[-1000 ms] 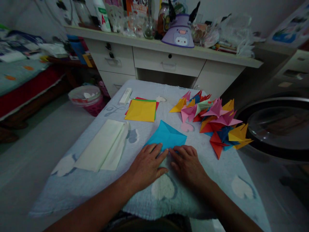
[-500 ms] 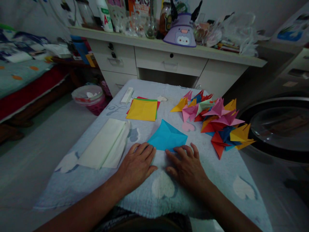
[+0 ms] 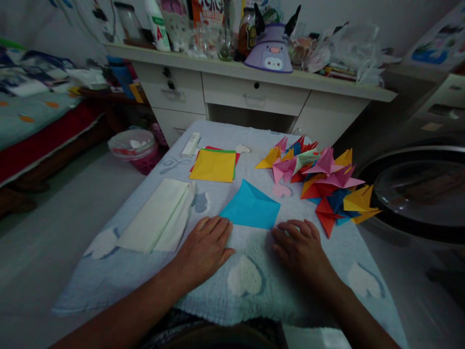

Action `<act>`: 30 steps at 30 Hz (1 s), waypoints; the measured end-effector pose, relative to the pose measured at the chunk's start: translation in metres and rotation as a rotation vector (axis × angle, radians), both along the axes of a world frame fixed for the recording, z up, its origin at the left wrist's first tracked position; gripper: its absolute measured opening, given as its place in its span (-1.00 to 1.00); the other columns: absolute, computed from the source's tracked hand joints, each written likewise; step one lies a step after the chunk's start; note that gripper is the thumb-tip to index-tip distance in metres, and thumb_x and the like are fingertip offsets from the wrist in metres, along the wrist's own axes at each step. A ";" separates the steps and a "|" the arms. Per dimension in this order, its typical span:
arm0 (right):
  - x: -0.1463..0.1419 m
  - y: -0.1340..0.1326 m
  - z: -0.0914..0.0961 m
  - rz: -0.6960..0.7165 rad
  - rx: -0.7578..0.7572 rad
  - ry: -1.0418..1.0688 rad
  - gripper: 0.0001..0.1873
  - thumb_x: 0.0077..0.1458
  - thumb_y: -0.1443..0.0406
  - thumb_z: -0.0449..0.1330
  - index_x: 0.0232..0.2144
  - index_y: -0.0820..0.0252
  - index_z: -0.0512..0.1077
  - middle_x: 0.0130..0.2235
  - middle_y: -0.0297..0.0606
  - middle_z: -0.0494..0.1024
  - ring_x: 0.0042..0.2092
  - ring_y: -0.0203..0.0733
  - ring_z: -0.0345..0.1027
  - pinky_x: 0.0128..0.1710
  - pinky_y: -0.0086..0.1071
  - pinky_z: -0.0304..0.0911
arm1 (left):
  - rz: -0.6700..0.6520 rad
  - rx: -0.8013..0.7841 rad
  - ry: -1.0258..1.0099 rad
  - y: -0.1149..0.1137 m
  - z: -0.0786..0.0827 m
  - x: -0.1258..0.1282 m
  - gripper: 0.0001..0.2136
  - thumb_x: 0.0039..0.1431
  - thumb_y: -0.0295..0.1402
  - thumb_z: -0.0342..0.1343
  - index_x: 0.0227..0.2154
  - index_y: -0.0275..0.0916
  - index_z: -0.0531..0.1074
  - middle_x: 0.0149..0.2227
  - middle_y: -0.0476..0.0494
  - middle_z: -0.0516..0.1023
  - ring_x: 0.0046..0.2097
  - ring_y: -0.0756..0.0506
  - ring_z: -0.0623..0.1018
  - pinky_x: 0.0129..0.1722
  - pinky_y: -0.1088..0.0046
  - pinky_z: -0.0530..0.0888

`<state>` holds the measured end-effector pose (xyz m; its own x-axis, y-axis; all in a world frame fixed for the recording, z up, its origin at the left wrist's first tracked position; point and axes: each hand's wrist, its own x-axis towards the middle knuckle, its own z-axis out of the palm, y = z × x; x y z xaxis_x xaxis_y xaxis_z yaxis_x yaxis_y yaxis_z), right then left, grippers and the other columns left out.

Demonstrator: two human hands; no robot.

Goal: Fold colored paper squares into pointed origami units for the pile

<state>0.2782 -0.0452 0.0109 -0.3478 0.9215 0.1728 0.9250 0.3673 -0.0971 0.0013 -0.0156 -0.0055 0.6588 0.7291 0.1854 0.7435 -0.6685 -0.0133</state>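
Observation:
A sheet of blue origami paper [image 3: 252, 206], creased and with its upper right edge raised, lies on the cloth-covered table [image 3: 232, 305]. My left hand [image 3: 209, 245] rests flat with its fingertips at the paper's lower left corner. Beside the lower right corner is my right hand [image 3: 300, 245], its fingers slightly bent and a little apart, holding nothing. Beyond the blue sheet sits a stack of coloured paper squares [image 3: 213, 165] with yellow on top. Folded paper cranes [image 3: 330, 177] in several colours are heaped to the right.
A folded pale cloth or paper [image 3: 158, 215] lies left of my left hand. A small white object [image 3: 191, 144] sits near the far left edge. Behind the table stands a cabinet [image 3: 254, 99], with a washing machine [image 3: 417, 194] at right and a pink bin [image 3: 134, 150] at left.
My right hand has moved right, off the blue paper's lower edge to beside its lower right corner. My left hand stays at the lower left corner. The view has shifted slightly.

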 end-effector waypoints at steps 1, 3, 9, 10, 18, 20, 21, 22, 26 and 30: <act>0.000 0.005 0.005 0.013 -0.044 0.013 -0.77 0.22 0.19 0.13 -0.12 0.02 0.51 -0.05 -0.24 0.56 0.01 0.03 0.31 0.10 0.04 0.01 | -0.003 0.004 -0.001 0.000 0.000 0.000 -0.57 0.25 -0.14 0.09 0.06 -0.32 0.38 0.06 -0.26 0.48 0.10 -0.28 0.41 0.09 0.11 0.27; 0.000 0.016 0.014 0.042 -0.142 0.050 -0.80 0.25 0.20 0.10 -0.28 0.05 0.52 -0.17 -0.25 0.57 -0.09 -0.07 0.35 -0.02 -0.09 0.11 | -0.008 0.014 -0.013 -0.001 0.000 -0.001 -0.59 0.25 -0.18 0.10 0.06 -0.34 0.38 0.07 -0.28 0.48 0.10 -0.28 0.41 0.08 0.11 0.29; -0.012 0.046 0.012 -0.142 -0.062 0.089 -0.67 -0.01 0.11 0.31 -0.23 0.15 0.44 -0.05 -0.09 0.45 -0.02 0.07 0.26 -0.08 -0.11 0.12 | -0.003 -0.035 -0.134 0.000 0.011 0.002 -0.82 0.25 -0.35 0.08 -0.13 -0.27 0.46 -0.01 -0.23 0.53 0.02 -0.25 0.47 0.01 0.10 0.39; -0.014 0.048 0.007 -0.161 -0.065 0.088 -0.64 -0.04 0.10 0.32 -0.23 0.16 0.43 -0.05 -0.08 0.45 -0.01 0.09 0.25 -0.06 -0.08 0.12 | 0.004 -0.057 -0.162 0.001 0.014 0.004 -0.83 0.24 -0.38 0.08 -0.15 -0.26 0.46 0.00 -0.23 0.52 0.03 -0.25 0.46 0.01 0.10 0.40; -0.019 0.047 -0.021 -0.059 -0.004 0.321 -0.89 -0.04 0.30 0.28 -0.39 0.10 0.42 0.00 -0.19 0.42 0.07 0.06 0.20 0.04 -0.02 0.09 | 0.061 -0.313 -0.475 0.020 0.023 0.048 -0.41 0.13 -0.52 0.09 0.22 -0.22 0.08 0.24 -0.31 0.25 0.05 -0.16 0.49 -0.13 0.28 0.53; -0.021 0.044 -0.019 0.013 0.011 0.365 -0.92 -0.01 0.35 0.26 -0.41 0.10 0.40 0.00 -0.20 0.42 0.10 0.03 0.18 0.06 -0.04 0.10 | 0.039 -0.356 -0.546 0.025 0.024 0.057 -0.46 0.12 -0.53 0.09 0.17 -0.20 0.15 0.18 -0.26 0.32 0.02 -0.14 0.49 -0.12 0.30 0.52; -0.022 0.044 -0.017 0.045 0.022 0.384 -0.91 0.00 0.37 0.25 -0.42 0.11 0.40 0.00 -0.21 0.42 0.10 0.02 0.17 0.07 -0.06 0.11 | 0.027 -0.373 -0.557 0.027 0.024 0.060 -0.56 0.12 -0.53 0.08 0.08 -0.19 0.26 0.08 -0.19 0.41 -0.01 -0.13 0.50 -0.12 0.31 0.50; -0.023 0.043 -0.016 0.073 0.031 0.399 -0.91 0.00 0.38 0.24 -0.43 0.11 0.39 -0.01 -0.21 0.43 0.11 0.00 0.17 0.07 -0.07 0.11 | 0.017 -0.386 -0.559 0.028 0.024 0.061 -0.68 0.13 -0.54 0.07 -0.05 -0.18 0.35 -0.04 -0.13 0.48 -0.06 -0.11 0.52 -0.13 0.33 0.49; -0.019 0.042 -0.012 0.136 0.071 0.398 -0.85 0.00 0.35 0.24 -0.31 0.11 0.39 0.03 -0.16 0.41 0.15 0.04 0.14 0.12 -0.03 0.06 | 0.005 -0.376 -0.572 0.024 0.026 0.056 -0.84 0.11 -0.59 0.01 -0.34 -0.21 0.39 -0.30 -0.03 0.47 -0.23 -0.06 0.51 -0.22 0.42 0.44; -0.007 0.045 -0.016 0.129 0.139 0.330 -0.38 -0.02 0.26 0.26 0.11 0.18 0.24 0.17 0.01 0.26 0.21 0.14 0.07 0.16 0.05 0.01 | -0.080 -0.318 -0.635 0.014 0.031 0.038 -0.79 0.07 -0.64 -0.05 -0.33 -0.22 0.35 -0.25 -0.07 0.45 -0.20 -0.04 0.49 -0.23 0.45 0.41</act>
